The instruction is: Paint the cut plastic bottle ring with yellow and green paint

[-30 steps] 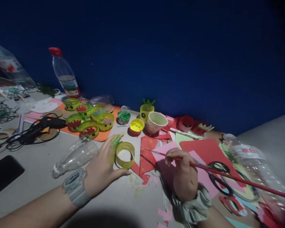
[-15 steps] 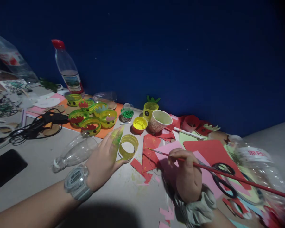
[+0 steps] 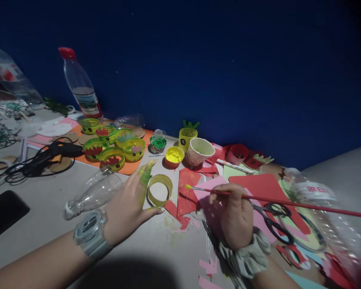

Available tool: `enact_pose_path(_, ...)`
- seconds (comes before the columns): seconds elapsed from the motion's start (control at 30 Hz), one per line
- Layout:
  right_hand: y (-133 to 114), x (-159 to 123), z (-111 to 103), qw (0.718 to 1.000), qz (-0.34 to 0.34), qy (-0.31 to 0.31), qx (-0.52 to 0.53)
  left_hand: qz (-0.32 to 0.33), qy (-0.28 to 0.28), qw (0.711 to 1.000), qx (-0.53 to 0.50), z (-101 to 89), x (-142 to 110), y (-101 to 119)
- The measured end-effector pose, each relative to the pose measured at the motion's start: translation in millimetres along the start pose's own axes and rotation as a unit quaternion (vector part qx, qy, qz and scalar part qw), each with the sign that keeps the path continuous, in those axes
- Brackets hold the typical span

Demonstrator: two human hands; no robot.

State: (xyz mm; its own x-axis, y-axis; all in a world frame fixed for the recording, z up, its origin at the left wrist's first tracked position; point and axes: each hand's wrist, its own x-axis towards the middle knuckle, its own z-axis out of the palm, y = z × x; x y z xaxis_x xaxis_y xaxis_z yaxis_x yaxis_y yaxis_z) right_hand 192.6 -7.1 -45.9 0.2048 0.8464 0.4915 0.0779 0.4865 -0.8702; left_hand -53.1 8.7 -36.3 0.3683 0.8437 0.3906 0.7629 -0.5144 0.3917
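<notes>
My left hand (image 3: 132, 196), smeared with green and yellow paint, is open with thumb and fingers spread around the near left side of a yellow painted plastic ring (image 3: 152, 188). Whether it touches the ring I cannot tell. Between the fingers of my right hand (image 3: 236, 212) is a long red paintbrush (image 3: 264, 198), its yellow-tipped bristles pointing left above red paper (image 3: 188, 182). Behind the ring stand a cup of yellow paint (image 3: 174, 156) and a cup of green paint (image 3: 158, 143). A textured white bowl (image 3: 195, 156) is beside them.
Several decorated yellow-green rings (image 3: 111, 158) rest on orange paper at left. A clear bottle piece (image 3: 92, 196) lies by my left hand. Black scissors (image 3: 278, 228) and a large plastic bottle (image 3: 319, 200) lie at right. A red-capped bottle (image 3: 81, 86) stands by the blue wall.
The brush has swung to a flatter angle, and its tip now shows thick yellow paint. My left hand stays beside the ring. The whole view has shifted slightly.
</notes>
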Motion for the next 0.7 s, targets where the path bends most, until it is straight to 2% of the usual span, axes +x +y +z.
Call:
enact_pose_path(0.1, 1, 3, -1, 0.999, 0.019, 0.001, 0.027, 0.004, -0.012, 1.000, -0.019, -0.5, -1, 0)
enact_pose_path(0.27, 5, 8, -2, 0.998, 0.036, 0.008, 0.056, 0.047, -0.011, 0.998, -0.044, -4.5, -2, 4)
enact_pose_path(0.43, -1, 9, 2, 0.996, 0.053, 0.008, 0.071, 0.051, -0.018, 0.997, -0.057, -3.3, -4, 6)
enact_pose_path(0.7, -6, 6, 8, 0.995, 0.082, 0.016, 0.062, 0.098, -0.061, 0.993, -0.010, 3.9, -7, 6)
